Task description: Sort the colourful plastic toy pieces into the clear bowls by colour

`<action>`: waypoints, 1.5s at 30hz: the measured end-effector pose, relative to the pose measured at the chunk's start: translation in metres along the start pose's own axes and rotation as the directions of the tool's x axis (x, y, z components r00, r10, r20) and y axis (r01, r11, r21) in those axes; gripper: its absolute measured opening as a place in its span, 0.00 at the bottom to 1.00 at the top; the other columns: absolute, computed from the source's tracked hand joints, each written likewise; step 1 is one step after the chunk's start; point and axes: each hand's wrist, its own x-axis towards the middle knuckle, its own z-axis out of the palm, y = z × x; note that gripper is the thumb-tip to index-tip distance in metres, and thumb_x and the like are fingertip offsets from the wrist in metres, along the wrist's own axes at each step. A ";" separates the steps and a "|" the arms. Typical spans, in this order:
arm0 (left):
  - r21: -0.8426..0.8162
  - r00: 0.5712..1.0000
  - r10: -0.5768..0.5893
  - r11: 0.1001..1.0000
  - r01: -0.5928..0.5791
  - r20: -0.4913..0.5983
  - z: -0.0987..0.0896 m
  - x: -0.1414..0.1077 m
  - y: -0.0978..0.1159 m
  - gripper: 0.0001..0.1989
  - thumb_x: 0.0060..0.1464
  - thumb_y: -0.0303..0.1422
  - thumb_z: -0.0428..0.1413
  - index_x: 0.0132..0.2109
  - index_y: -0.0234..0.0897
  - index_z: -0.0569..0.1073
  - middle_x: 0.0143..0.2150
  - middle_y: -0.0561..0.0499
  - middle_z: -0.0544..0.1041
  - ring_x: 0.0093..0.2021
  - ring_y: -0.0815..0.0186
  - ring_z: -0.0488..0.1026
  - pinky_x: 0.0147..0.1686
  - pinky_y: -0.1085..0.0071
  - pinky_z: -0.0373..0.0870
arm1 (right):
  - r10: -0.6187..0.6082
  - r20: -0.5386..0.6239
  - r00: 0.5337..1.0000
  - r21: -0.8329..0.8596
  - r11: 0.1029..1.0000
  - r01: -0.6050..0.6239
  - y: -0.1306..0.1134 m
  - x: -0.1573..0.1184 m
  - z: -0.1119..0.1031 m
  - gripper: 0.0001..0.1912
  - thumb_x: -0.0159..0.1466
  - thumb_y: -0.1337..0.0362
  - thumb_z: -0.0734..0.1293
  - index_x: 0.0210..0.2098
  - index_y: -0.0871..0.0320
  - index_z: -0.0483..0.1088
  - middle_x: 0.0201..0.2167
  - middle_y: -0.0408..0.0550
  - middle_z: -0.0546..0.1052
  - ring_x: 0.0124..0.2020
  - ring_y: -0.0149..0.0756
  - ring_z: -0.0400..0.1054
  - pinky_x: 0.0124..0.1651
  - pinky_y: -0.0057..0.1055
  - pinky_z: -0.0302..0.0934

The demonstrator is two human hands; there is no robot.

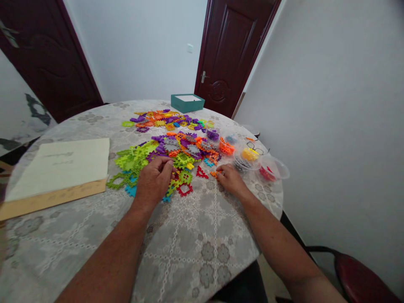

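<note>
My left hand (154, 179) is over the near edge of a heap of plastic building pieces, its fingers curled together. A bit of yellow shows at its fingertips, but what they grip is mostly hidden. Lime-green toothed pieces (139, 153) lie beyond and to the left of it. To the right, my right hand (232, 179) rests low over the tablecloth, thumb and fingers closed on a small orange plastic piece (213, 174). A red triangle piece (202, 172) lies between the hands, and a red square frame piece (184, 190) sits nearer to me.
Clear tubs with sorted pieces stand at the right, among them an orange-filled tub (226, 147) and a red-filled tub (268, 172). A second heap (160, 120) lies farther back, before a teal box (187, 103). Cream paper (63, 166) lies left. Glasses (255, 148) rest behind the tubs.
</note>
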 end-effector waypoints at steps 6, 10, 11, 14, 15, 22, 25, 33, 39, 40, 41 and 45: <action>0.028 1.000 0.026 0.999 -0.026 0.006 0.000 -0.001 0.001 0.14 0.62 0.42 0.53 0.44 0.40 0.79 0.33 0.53 0.83 0.27 0.66 0.77 0.30 0.72 0.72 | 0.056 -0.138 0.989 0.043 0.998 -0.051 0.005 0.006 0.009 0.10 0.67 0.67 0.63 0.42 0.61 0.77 0.41 0.54 0.78 0.44 0.41 0.71 0.53 0.36 0.63; 0.063 0.999 0.040 0.997 -0.040 0.014 0.000 -0.001 0.002 0.14 0.62 0.42 0.53 0.43 0.40 0.78 0.33 0.53 0.83 0.28 0.66 0.77 0.31 0.71 0.71 | 0.077 -0.221 0.972 0.134 0.990 -0.048 0.004 0.013 0.013 0.13 0.67 0.65 0.63 0.47 0.60 0.76 0.45 0.55 0.78 0.41 0.40 0.72 0.51 0.37 0.66; 0.067 0.999 0.045 0.997 -0.047 0.018 0.000 -0.001 0.002 0.13 0.62 0.42 0.53 0.42 0.40 0.78 0.33 0.53 0.83 0.28 0.65 0.78 0.31 0.72 0.71 | 0.070 -0.245 0.967 0.143 0.989 -0.035 0.003 0.015 0.014 0.14 0.67 0.66 0.63 0.48 0.60 0.76 0.47 0.56 0.78 0.43 0.41 0.72 0.52 0.38 0.66; 0.065 0.998 0.060 0.996 -0.061 0.021 0.000 -0.001 0.001 0.13 0.63 0.42 0.52 0.41 0.41 0.77 0.33 0.53 0.83 0.29 0.65 0.78 0.32 0.71 0.71 | 0.016 -0.309 0.951 0.127 0.992 0.025 0.001 0.015 0.016 0.17 0.67 0.68 0.61 0.52 0.60 0.75 0.51 0.58 0.76 0.52 0.44 0.70 0.58 0.40 0.64; 0.063 0.998 0.062 0.996 -0.063 0.019 0.000 -0.001 0.000 0.13 0.63 0.43 0.52 0.41 0.41 0.77 0.33 0.53 0.83 0.30 0.65 0.79 0.32 0.71 0.71 | -0.005 -0.311 0.950 0.112 0.993 0.042 -0.001 0.013 0.017 0.17 0.67 0.68 0.60 0.52 0.60 0.75 0.50 0.58 0.76 0.52 0.44 0.70 0.58 0.41 0.64; 0.056 0.998 0.066 0.996 -0.067 0.021 0.000 -0.001 0.002 0.13 0.62 0.42 0.52 0.42 0.41 0.77 0.33 0.53 0.83 0.29 0.64 0.79 0.32 0.71 0.72 | -0.201 -0.033 0.979 -0.044 0.979 0.199 -0.034 -0.008 0.023 0.17 0.72 0.58 0.64 0.55 0.57 0.74 0.50 0.57 0.75 0.52 0.46 0.68 0.58 0.40 0.62; 0.050 0.998 0.059 0.997 -0.060 0.030 0.000 -0.001 0.004 0.13 0.62 0.42 0.53 0.41 0.41 0.77 0.32 0.53 0.83 0.29 0.65 0.79 0.32 0.71 0.72 | -0.198 0.034 0.980 -0.113 0.973 0.201 -0.045 -0.007 0.023 0.17 0.72 0.54 0.64 0.55 0.54 0.76 0.51 0.56 0.74 0.52 0.46 0.67 0.57 0.40 0.62; 0.086 0.998 0.060 0.994 -0.062 0.034 -0.001 -0.001 0.006 0.14 0.62 0.43 0.53 0.44 0.41 0.78 0.33 0.53 0.83 0.30 0.64 0.79 0.34 0.70 0.72 | -0.262 0.080 0.962 -0.157 0.949 0.272 -0.042 -0.009 0.024 0.12 0.75 0.59 0.62 0.46 0.55 0.76 0.46 0.53 0.76 0.50 0.42 0.67 0.55 0.36 0.62; 0.073 0.998 0.048 0.996 -0.051 0.032 0.000 -0.001 0.005 0.14 0.62 0.43 0.53 0.43 0.41 0.78 0.33 0.53 0.83 0.29 0.64 0.78 0.33 0.70 0.72 | -0.196 0.000 0.981 0.043 0.980 0.196 -0.037 -0.012 0.021 0.07 0.72 0.65 0.62 0.41 0.56 0.73 0.40 0.51 0.76 0.44 0.40 0.68 0.51 0.35 0.62; 0.066 0.998 0.046 0.997 -0.048 0.031 0.000 -0.001 0.005 0.14 0.62 0.43 0.53 0.43 0.41 0.78 0.33 0.53 0.83 0.30 0.64 0.78 0.33 0.70 0.72 | -0.157 -0.018 0.987 0.142 0.977 0.158 -0.036 -0.012 0.019 0.06 0.71 0.65 0.63 0.40 0.56 0.73 0.39 0.49 0.76 0.42 0.38 0.69 0.48 0.34 0.62; 0.060 0.998 0.047 0.997 -0.049 0.030 0.000 -0.001 0.004 0.14 0.62 0.43 0.53 0.43 0.41 0.78 0.33 0.53 0.83 0.30 0.64 0.79 0.32 0.71 0.72 | -0.105 -0.020 0.994 0.256 0.961 0.106 -0.035 -0.012 0.016 0.06 0.69 0.64 0.63 0.39 0.56 0.72 0.37 0.47 0.76 0.39 0.37 0.69 0.45 0.33 0.62; 0.064 0.998 0.061 0.996 -0.062 0.027 -0.001 -0.001 0.002 0.13 0.62 0.43 0.52 0.42 0.41 0.77 0.33 0.53 0.83 0.30 0.64 0.79 0.32 0.71 0.72 | 0.150 0.184 0.971 0.707 0.666 -0.237 -0.035 -0.010 0.001 0.10 0.63 0.57 0.68 0.41 0.56 0.71 0.28 0.39 0.72 0.25 0.30 0.63 0.28 0.26 0.56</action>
